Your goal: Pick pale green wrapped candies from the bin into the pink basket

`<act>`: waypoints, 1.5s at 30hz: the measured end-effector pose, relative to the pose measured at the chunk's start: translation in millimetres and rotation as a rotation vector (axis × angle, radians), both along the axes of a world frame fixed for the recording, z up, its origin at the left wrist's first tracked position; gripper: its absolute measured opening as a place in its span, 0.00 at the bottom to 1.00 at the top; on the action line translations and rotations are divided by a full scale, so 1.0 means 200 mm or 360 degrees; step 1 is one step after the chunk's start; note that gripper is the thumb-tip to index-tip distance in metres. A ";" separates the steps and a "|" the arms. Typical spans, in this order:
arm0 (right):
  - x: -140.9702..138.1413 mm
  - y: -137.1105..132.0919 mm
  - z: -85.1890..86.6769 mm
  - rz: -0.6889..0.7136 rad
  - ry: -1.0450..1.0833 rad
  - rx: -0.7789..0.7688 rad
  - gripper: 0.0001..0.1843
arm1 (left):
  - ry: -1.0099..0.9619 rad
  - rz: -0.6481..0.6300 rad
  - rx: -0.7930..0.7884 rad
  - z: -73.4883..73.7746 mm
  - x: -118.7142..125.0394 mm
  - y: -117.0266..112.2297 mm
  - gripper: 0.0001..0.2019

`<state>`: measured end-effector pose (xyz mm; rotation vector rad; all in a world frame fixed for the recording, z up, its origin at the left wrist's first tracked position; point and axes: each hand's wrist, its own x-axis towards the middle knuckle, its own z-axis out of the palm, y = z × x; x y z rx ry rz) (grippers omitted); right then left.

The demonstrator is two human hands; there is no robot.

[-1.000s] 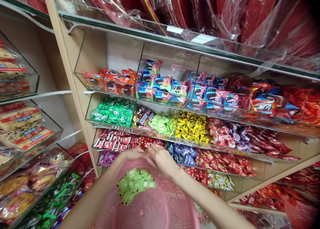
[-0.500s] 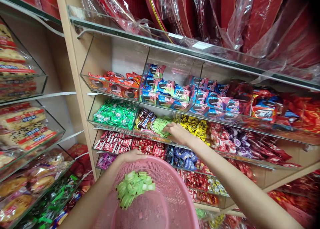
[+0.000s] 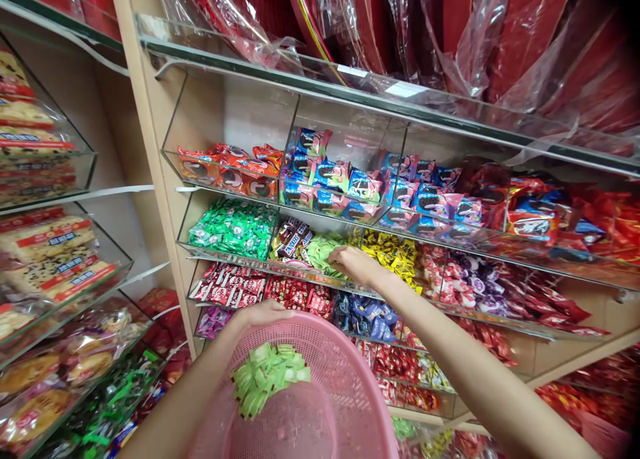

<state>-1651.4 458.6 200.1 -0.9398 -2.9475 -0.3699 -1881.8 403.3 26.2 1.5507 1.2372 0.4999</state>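
Note:
My left hand (image 3: 265,312) is closed on the rim of a pink plastic basket (image 3: 367,379), fingers over the far left edge. Inside the basket lies a pile of light green wrapped candies (image 3: 270,375). My right hand (image 3: 354,264) reaches into a clear shelf bin, its bent fingers at a heap of matching green candies (image 3: 323,249). The fingertips are partly hidden, so what they grip cannot be made out. Left of that heap are dark brown Snickers bars (image 3: 294,237). On its right sit yellow wrapped candies (image 3: 393,255).
Green candies (image 3: 233,229) fill the bin at left. Above are blue cookie packs (image 3: 333,175) and a glass shelf edge (image 3: 345,89). Red candy packs (image 3: 230,284) and blue ones (image 3: 367,315) lie in the lower row. Packaged crackers (image 3: 55,245) stand on the left shelves.
The view has shifted very slightly. My right hand stays at the green candies with a small shift of its fingers. The basket and left hand hold still.

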 end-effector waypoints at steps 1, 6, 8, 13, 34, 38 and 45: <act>0.00 0.00 0.01 -0.0011 0.0002 0.0009 0.09 | -0.0012 -0.0007 -0.0002 0.00 0.00 0.00 0.31; 0.01 0.00 0.03 -0.0161 0.0060 0.0094 0.11 | -0.0076 -0.0019 -0.0063 -0.02 0.00 0.01 0.31; 0.01 0.01 0.04 -0.0228 0.0093 0.0135 0.11 | -0.0098 -0.0020 -0.0091 -0.02 0.00 0.01 0.32; -0.01 0.01 0.05 -0.0416 0.0226 0.0161 0.10 | -0.0074 -0.0018 -0.0097 -0.02 0.01 0.01 0.33; -0.02 0.05 -0.07 -0.0344 0.1330 -0.0424 0.08 | -0.0021 -0.0034 -0.0046 -0.04 0.00 -0.01 0.30; 0.00 -0.02 -0.05 -0.0284 0.1525 -0.0467 0.10 | -0.0047 -0.0037 -0.0048 -0.03 -0.01 -0.03 0.31; -0.03 -0.36 -0.17 -0.0074 0.1733 -0.1141 0.13 | -0.0111 0.0005 -0.0098 0.00 -0.02 -0.04 0.31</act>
